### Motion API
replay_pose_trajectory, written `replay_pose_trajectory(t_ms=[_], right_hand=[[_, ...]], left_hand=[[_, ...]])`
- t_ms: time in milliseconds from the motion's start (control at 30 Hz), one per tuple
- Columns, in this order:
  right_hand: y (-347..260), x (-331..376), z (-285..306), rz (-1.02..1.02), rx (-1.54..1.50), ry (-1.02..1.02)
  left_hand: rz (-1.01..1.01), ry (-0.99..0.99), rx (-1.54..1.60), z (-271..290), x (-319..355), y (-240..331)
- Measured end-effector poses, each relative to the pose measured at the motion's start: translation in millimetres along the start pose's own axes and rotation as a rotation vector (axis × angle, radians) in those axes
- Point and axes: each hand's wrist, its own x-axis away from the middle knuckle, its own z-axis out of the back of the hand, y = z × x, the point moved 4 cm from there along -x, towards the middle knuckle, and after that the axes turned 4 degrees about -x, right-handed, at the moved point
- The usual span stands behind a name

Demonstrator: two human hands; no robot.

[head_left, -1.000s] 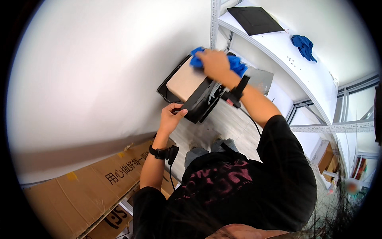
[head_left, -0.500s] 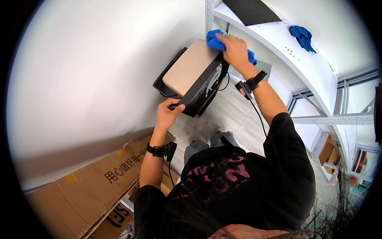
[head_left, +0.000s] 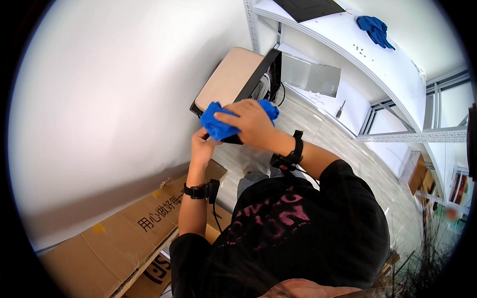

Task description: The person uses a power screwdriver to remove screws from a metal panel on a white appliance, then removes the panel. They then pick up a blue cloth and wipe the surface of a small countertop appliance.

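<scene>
A box-shaped black appliance (head_left: 271, 62) with a beige top panel (head_left: 231, 74) stands against the white wall. Its side is uncovered, and pale hoses or cables (head_left: 262, 85) show inside. My right hand (head_left: 252, 123) is closed around a crumpled blue cloth (head_left: 217, 124), pressed to the black frame's near-left end. Just beside the cloth, my left hand (head_left: 201, 148) pinches the frame's near corner. The cloth partly hides its fingertips and that corner.
White shelving (head_left: 318, 30) curves along the right, bearing a black panel (head_left: 310, 7) and another blue cloth (head_left: 375, 31). Lower down are a grey sheet (head_left: 318, 77) and a screwdriver (head_left: 340, 109). A large cardboard box (head_left: 124, 243) stands near left.
My right hand has drawn the blue cloth along the frame from its far right end toward me, reaching my left hand. The left hand stays at the near corner.
</scene>
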Motion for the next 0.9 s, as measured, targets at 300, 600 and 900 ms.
replay_pose_trajectory(t_ms=[300, 600, 900], right_hand=[[149.8, -35.9, 82.3, -0.237, 0.159, 0.165], [223.4, -13.6, 86.0, -0.705, 0.001, 0.415], [49.0, -14.5, 11.2, 0.040, 0.172, -0.015]], left_hand=[[0.005, -0.010, 0.034, -3.5, 6.3, 2.0], [0.031, 0.007, 0.052, -3.8, 8.0, 7.4], [0.026, 0.084, 0.081, 3.4, 13.2, -2.3]])
